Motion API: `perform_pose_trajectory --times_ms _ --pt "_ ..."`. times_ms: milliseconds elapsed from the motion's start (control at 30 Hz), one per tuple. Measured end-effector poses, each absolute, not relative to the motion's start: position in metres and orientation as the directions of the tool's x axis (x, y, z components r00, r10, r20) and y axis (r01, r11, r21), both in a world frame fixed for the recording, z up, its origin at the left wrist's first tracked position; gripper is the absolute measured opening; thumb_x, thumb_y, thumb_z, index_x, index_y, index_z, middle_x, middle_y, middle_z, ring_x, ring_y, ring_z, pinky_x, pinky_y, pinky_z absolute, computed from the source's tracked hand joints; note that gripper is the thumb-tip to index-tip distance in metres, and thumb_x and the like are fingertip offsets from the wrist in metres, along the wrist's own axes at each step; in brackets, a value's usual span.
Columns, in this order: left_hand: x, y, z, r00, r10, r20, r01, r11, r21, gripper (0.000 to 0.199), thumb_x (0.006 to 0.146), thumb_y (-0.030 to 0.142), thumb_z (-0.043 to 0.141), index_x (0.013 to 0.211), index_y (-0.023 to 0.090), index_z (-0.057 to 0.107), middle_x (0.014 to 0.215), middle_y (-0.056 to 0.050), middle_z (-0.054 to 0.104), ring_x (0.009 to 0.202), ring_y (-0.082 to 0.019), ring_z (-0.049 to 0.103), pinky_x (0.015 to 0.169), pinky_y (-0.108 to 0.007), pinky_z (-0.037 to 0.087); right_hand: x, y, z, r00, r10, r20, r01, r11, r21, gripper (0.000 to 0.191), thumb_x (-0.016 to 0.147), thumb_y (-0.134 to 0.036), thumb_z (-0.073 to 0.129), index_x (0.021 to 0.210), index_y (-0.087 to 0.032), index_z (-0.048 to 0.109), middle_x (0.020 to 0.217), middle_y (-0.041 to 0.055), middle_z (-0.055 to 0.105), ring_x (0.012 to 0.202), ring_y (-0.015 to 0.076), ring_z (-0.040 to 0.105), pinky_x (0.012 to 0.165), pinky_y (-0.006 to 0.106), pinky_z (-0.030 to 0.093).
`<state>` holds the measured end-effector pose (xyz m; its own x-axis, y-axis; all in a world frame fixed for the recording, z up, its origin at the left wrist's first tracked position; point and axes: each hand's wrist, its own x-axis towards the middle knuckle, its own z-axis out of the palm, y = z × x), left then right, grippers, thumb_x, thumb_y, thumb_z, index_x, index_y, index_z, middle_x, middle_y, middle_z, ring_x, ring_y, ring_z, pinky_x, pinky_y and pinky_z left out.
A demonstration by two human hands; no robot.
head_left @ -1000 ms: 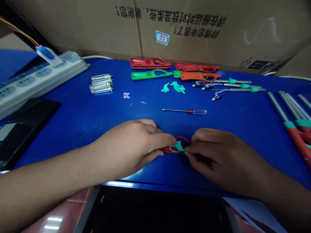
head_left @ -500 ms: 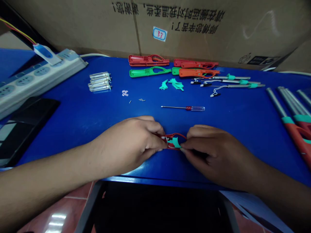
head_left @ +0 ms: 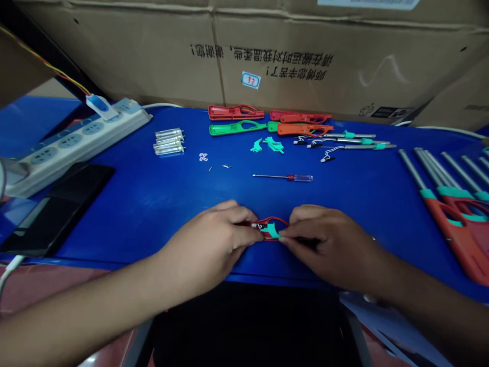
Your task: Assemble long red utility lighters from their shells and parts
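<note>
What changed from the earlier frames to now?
The head camera tipped up, so more carton shows and the table sits lower in view. The left hand and right hand kept hold of the red plastic frame with its teal clip; nothing was let go. The screwdriver and green plastic shell stayed put.

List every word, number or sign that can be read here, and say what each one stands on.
"33": red digits on a white sticker on the carton.
"师傅您辛苦了!": black print, upside down, on the carton.
"请在搬运时对我温柔些,谢谢您!": black print, upside down, on the carton.
Black panel on the carton: too small to read.
Pale label at the top edge: cut off, unreadable.
</note>
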<state>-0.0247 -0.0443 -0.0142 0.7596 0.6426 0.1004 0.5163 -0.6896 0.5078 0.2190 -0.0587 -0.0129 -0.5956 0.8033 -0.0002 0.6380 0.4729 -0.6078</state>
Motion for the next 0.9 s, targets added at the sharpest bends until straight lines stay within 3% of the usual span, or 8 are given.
perform_pose_trajectory --times_ms 67,167,400,567,767,900 --pt "-0.023 -0.054 -0.017 0.725 0.678 0.121 0.531 -0.662 0.529 0.03 0.097 0.014 0.053 0.118 0.027 0.071 0.111 -0.004 0.07 0.098 -0.019 0.061 0.085 -0.035 0.052 0.221 -0.054 -0.01 -0.586 0.803 -0.104 0.62 0.362 -0.696 0.022 0.094 -0.022 0.058 0.08 -0.022 0.075 0.077 -0.0014 0.065 0.066 0.0093 0.058 0.061 0.025 0.041" --pt "-0.022 -0.066 -0.024 0.659 0.735 0.159 0.575 -0.629 0.523 0.034 0.095 0.01 0.052 0.118 0.027 0.071 0.117 -0.006 0.066 0.1 -0.021 0.057 0.084 -0.037 0.052 0.222 -0.049 -0.006 -0.585 0.796 -0.155 0.634 0.33 -0.7 0.019 0.094 -0.023 0.059 0.086 -0.025 0.077 0.08 -0.0022 0.066 0.068 0.0088 0.06 0.062 0.025 0.042" --pt "-0.024 -0.073 -0.03 0.605 0.776 0.179 0.549 -0.569 0.612 0.041 0.092 0.005 0.052 0.118 0.029 0.072 0.119 -0.006 0.062 0.104 -0.021 0.054 0.087 -0.037 0.05 0.217 -0.048 -0.006 -0.707 0.707 0.017 0.594 0.606 -0.53 0.025 0.098 -0.02 0.052 0.088 -0.019 0.075 0.079 0.0031 0.064 0.073 0.0147 0.056 0.068 0.031 0.04" --pt "-0.024 -0.069 -0.03 0.609 0.774 0.172 0.512 -0.55 0.66 0.041 0.092 0.005 0.053 0.117 0.03 0.072 0.113 -0.004 0.063 0.102 -0.019 0.055 0.087 -0.034 0.05 0.218 -0.051 -0.018 -0.727 0.669 0.153 0.539 0.694 -0.478 0.023 0.097 -0.017 0.052 0.085 -0.015 0.072 0.077 0.0041 0.063 0.07 0.0148 0.053 0.064 0.03 0.04" --pt "-0.026 -0.069 -0.032 0.615 0.772 0.161 0.507 -0.544 0.669 0.04 0.091 0.005 0.054 0.118 0.029 0.073 0.118 -0.004 0.064 0.106 -0.019 0.056 0.09 -0.035 0.049 0.222 -0.056 -0.028 -0.767 0.559 0.315 0.504 0.829 -0.243 0.02 0.096 -0.015 0.055 0.083 -0.013 0.071 0.076 0.0065 0.065 0.07 0.0167 0.053 0.068 0.033 0.044" --pt "-0.026 -0.068 -0.032 0.611 0.772 0.177 0.495 -0.546 0.676 0.039 0.092 0.005 0.053 0.117 0.028 0.073 0.115 -0.004 0.065 0.102 -0.018 0.056 0.088 -0.034 0.049 0.222 -0.055 -0.026 -0.783 0.506 0.363 0.472 0.862 -0.183 0.017 0.095 -0.011 0.056 0.084 -0.012 0.07 0.075 0.0063 0.066 0.07 0.0168 0.056 0.068 0.033 0.046"
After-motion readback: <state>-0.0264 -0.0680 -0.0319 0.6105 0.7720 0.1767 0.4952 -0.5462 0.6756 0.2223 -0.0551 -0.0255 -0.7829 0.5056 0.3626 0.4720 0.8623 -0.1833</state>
